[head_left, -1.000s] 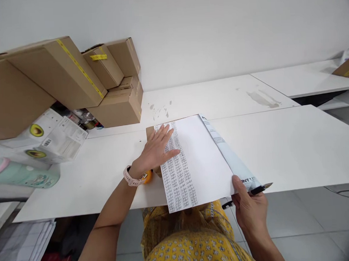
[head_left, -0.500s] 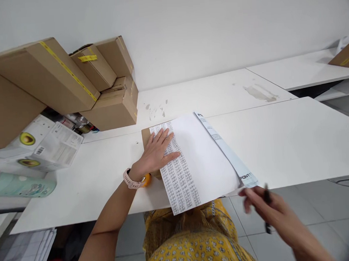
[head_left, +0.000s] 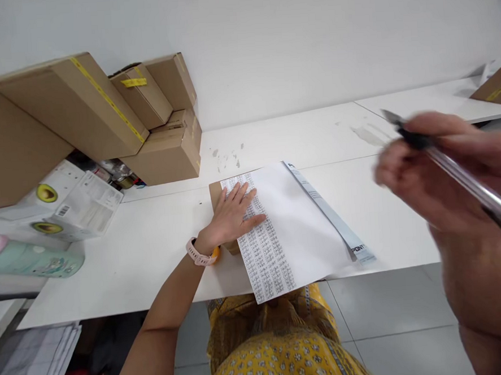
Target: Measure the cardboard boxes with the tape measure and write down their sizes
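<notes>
My left hand (head_left: 234,214) lies flat with fingers spread on a white sheet of paper (head_left: 303,224), over its left part filled with columns of small handwriting. Raised close to the camera on the right, my right hand (head_left: 448,169) grips a pen (head_left: 466,174) with a clear barrel, its tip pointing up and left. Beneath the paper's right edge shows a pale blue printed sheet (head_left: 326,211). A brown cardboard piece (head_left: 215,195) sticks out under the left edge, and an orange round thing (head_left: 215,254) is partly hidden by my wrist.
Cardboard boxes (head_left: 164,159) are stacked at the back left of the white table (head_left: 163,221). A white box with avocado pictures (head_left: 86,209) and a mint-green bottle (head_left: 34,257) lie at the left. Another cardboard box (head_left: 496,85) stands far right.
My right hand has risen from the paper's lower right corner toward the camera, bringing the pen up with it. My left hand stays flat on the paper.
</notes>
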`<act>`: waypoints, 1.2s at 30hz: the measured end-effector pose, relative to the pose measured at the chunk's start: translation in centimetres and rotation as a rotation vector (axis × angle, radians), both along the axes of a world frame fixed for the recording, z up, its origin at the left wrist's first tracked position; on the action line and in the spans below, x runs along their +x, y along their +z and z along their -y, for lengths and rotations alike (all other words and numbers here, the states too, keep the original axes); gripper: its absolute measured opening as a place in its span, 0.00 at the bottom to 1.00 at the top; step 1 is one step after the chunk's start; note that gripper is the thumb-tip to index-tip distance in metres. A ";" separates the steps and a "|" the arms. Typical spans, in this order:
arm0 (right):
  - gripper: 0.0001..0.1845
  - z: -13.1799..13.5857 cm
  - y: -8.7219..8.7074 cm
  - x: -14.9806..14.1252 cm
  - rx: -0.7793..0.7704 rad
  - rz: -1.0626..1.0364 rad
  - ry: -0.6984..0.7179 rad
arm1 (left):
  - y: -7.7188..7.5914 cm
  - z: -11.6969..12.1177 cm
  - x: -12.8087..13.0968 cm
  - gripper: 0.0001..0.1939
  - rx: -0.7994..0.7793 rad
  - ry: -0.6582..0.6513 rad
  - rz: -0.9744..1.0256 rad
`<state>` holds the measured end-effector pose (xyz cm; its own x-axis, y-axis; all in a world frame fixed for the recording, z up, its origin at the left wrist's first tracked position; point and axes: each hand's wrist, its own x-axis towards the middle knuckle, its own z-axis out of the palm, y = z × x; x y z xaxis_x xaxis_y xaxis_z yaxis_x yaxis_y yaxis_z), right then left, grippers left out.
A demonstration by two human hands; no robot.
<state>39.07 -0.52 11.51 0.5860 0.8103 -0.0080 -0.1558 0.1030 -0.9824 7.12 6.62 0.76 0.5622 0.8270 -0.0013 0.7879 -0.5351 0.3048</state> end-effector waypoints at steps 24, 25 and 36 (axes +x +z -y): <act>0.16 -18.7 -11.7 -12.5 0.097 0.256 0.513 | 6.7 -14.4 1.1 0.24 -0.353 0.125 0.240; 0.16 -18.6 -11.6 -12.5 0.086 0.276 0.492 | 6.1 -15.5 1.4 0.23 -0.450 0.117 0.287; 0.16 -18.1 -11.2 -12.1 0.021 0.207 0.524 | 2.1 -17.0 1.5 0.14 -0.780 0.092 0.488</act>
